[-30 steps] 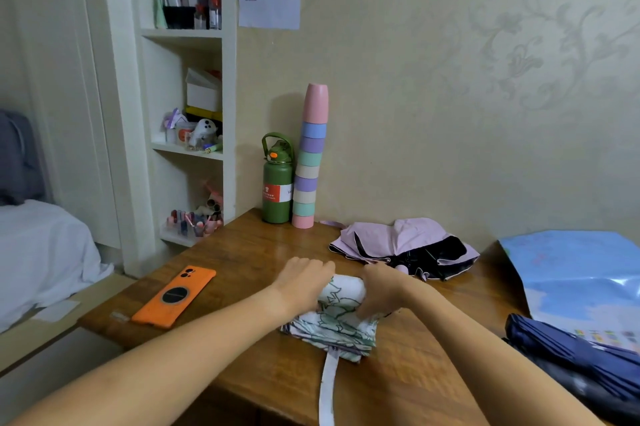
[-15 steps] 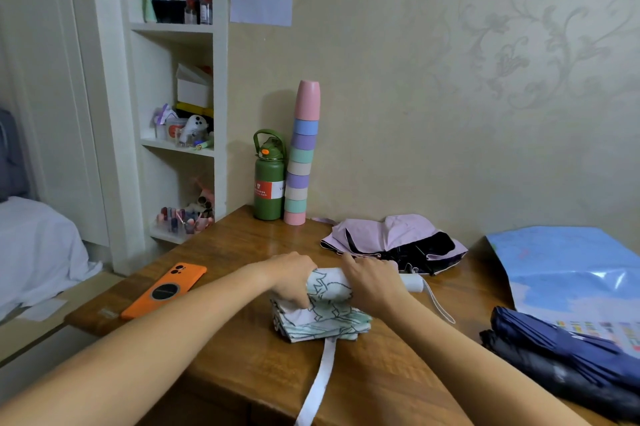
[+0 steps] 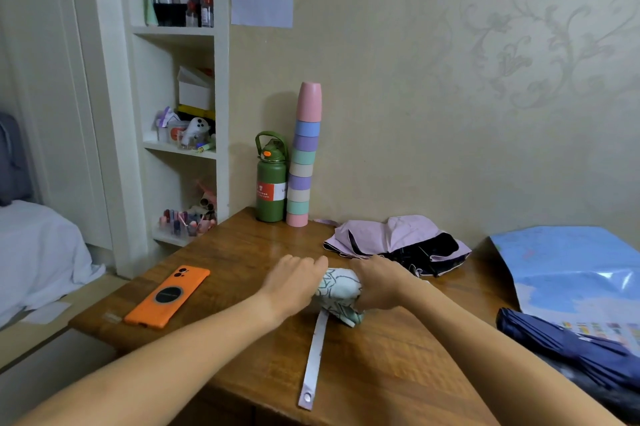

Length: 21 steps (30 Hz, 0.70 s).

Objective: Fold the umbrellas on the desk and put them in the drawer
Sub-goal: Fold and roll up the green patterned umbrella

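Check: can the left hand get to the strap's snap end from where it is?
Probably yes. The strap trails over bare desk toward the person, nothing on it, but the left hand grips the patterned umbrella and must release first.

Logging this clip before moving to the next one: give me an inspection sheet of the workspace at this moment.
Surface: wooden desk, glossy, set against the wall.
Job's things: patterned umbrella being rolled, its strap trailing toward the desk's near edge; pink umbrella loose behind it; navy umbrella at the right. No drawer in view.
Clutter: orange phone, green bottle, stack of cups, blue bag.
Grippers: left hand and right hand both grip the patterned umbrella.
Cables: nothing seen.
Surroundings: shelves at the left, a bed beyond.
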Tool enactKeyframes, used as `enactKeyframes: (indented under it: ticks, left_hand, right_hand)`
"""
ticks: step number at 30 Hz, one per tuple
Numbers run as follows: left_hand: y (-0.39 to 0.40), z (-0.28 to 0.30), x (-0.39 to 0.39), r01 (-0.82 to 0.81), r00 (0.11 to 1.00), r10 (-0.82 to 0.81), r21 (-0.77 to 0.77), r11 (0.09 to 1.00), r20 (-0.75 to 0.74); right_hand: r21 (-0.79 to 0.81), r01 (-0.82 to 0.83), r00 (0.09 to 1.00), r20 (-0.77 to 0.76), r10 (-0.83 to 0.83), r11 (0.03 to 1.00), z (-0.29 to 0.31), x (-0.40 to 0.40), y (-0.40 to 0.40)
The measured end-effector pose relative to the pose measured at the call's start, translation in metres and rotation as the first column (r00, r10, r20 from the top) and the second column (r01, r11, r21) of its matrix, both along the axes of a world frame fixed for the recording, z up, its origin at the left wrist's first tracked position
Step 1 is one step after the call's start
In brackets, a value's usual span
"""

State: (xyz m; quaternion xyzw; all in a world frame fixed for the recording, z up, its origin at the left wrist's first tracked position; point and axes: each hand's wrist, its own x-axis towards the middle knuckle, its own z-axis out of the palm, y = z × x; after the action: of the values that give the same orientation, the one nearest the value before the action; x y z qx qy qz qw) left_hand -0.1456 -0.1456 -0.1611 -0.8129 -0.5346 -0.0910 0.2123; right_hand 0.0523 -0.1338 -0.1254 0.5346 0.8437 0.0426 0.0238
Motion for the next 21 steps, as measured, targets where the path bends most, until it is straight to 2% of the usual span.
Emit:
enactKeyframes:
  ticks: [3, 5, 7, 9, 11, 13, 15, 16, 19, 21]
  left_hand:
    - [0.000, 0.014, 0.000, -0.044, 0.998, 0.048, -0.107, 0.993, 0.038]
    - [0.000, 0.022, 0.000, -0.054, 0.992, 0.074, -0.194, 0.980, 0.098]
    - [0.003, 0.029, -0.003, -0.013, 0.989, 0.058, -0.308, 0.951, 0.136]
    - [0.008, 0.033, -0.007, 0.052, 0.987, 0.028, -0.477, 0.877, 0.159]
    - [0.014, 0.037, -0.011, 0.118, 0.983, -0.001, -0.631, 0.767, 0.182]
    - [0.018, 0.040, -0.011, 0.147, 0.981, -0.013, -0.693, 0.706, 0.195]
    - [0.017, 0.039, -0.008, 0.138, 0.984, -0.028, -0.658, 0.741, 0.174]
    - [0.014, 0.037, -0.005, 0.111, 0.991, -0.040, -0.597, 0.794, 0.130]
    - [0.004, 0.020, 0.005, 0.053, 0.998, -0.063, -0.276, 0.960, -0.029]
    - [-0.002, 0.006, 0.012, 0.070, 0.997, -0.073, -0.141, 0.987, -0.017]
  right_hand:
    - [0.161, -0.041, 0.999, -0.027, 0.045, 0.986, -0.005, -0.001, -0.002]
    - [0.297, -0.066, 0.998, 0.008, 0.067, 0.952, -0.010, -0.003, -0.005]
    - [0.366, -0.051, 0.998, 0.048, 0.036, 0.929, -0.011, -0.005, -0.007]
    - [0.311, -0.022, 0.999, 0.045, 0.009, 0.950, -0.010, -0.005, -0.006]
    - [0.181, 0.006, 1.000, 0.026, -0.011, 0.983, -0.007, -0.006, -0.005]
    - [0.076, 0.031, 0.999, 0.026, -0.033, 0.997, -0.002, -0.005, -0.003]
    - [0.011, 0.057, 0.998, 0.040, -0.057, 0.998, 0.001, -0.003, 0.002]
    - [-0.026, 0.074, 0.996, 0.041, -0.073, 0.997, 0.003, -0.002, 0.004]
    - [-0.193, 0.131, 0.990, -0.034, -0.140, 0.972, 0.008, 0.006, 0.008]
    - [-0.278, 0.136, 0.985, -0.061, -0.159, 0.951, 0.014, 0.010, 0.006]
